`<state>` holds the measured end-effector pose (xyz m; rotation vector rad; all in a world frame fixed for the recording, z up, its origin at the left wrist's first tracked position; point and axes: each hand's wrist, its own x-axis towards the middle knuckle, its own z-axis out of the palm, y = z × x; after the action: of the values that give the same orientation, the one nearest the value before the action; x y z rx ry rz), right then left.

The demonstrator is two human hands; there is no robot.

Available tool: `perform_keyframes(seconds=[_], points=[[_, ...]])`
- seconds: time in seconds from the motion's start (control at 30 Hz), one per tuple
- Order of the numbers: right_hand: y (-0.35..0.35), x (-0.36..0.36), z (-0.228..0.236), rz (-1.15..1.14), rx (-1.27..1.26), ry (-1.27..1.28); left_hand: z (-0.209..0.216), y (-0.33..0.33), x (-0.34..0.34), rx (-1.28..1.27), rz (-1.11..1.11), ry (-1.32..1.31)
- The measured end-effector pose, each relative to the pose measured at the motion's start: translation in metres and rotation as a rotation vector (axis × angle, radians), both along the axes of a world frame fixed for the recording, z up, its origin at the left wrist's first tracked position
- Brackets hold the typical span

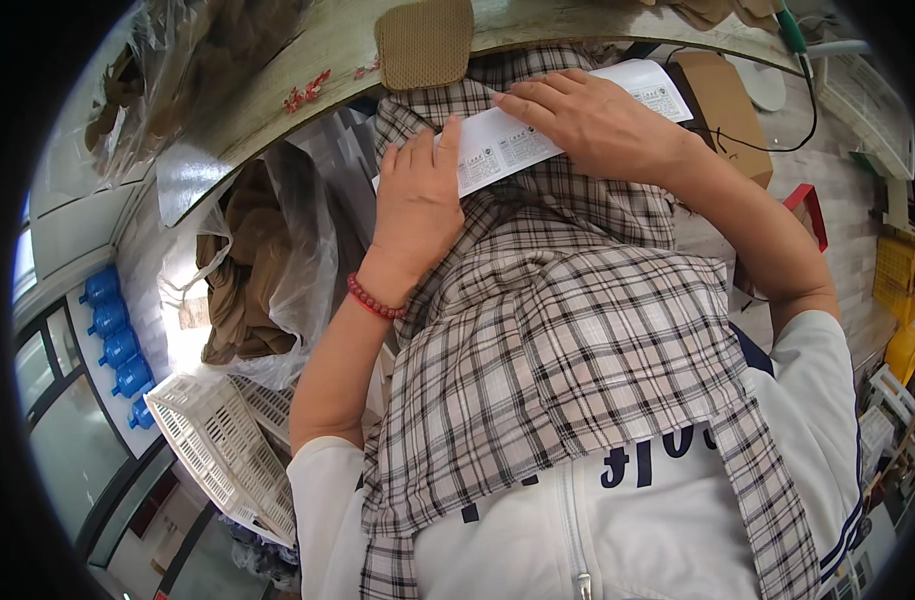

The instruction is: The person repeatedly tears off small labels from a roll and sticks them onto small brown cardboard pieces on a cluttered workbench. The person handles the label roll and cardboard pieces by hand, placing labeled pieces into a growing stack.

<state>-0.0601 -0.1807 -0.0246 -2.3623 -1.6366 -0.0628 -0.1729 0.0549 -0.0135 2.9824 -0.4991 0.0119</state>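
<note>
A white printed label sheet (497, 150), long and narrow, lies slantwise over my lap, its right end a little curved upward. My left hand (417, 195), with a red bead bracelet on the wrist, is closed on the sheet's left part, fingers laid across to the far edge. Farther right, my right hand (597, 125) grips it from above, fingertips pointing left near the far edge. Both thumbs are hidden. Beneath is the checked apron (567, 340) covering my lap and front.
A worn table edge (327, 100) with a tan mesh pad (424, 45) runs ahead. At left are a plastic bag of brown fabric (252, 260), a white crate (217, 440) and blue water bottles (117, 345). A cardboard box (722, 110) and yellow crate (899, 278) stand right.
</note>
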Motion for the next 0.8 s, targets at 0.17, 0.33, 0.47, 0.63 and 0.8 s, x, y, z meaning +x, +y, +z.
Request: perform_keyframes(seconds=[0.17, 0.33, 0.47, 0.63, 0.8], points=[[0.003, 0.005, 0.027, -0.007, -0.229, -0.046, 0.029, 0.007, 0.014, -0.108, -0.06, 0.042], [0.01, 0.022, 0.004, 0.043, -0.129, -0.017, 0.014, 0.018, 0.017, 0.011, -0.056, -0.037], [0.001, 0.027, -0.031, 0.081, 0.136, 0.083, -0.009, 0.026, 0.009, 0.028, -0.021, -0.029], [-0.014, 0.021, -0.028, 0.018, 0.081, 0.191, -0.002, 0.03, -0.008, -0.061, -0.001, -0.016], [-0.015, 0.019, -0.031, 0.037, 0.142, 0.307, 0.001, 0.043, -0.014, -0.244, -0.043, -0.011]])
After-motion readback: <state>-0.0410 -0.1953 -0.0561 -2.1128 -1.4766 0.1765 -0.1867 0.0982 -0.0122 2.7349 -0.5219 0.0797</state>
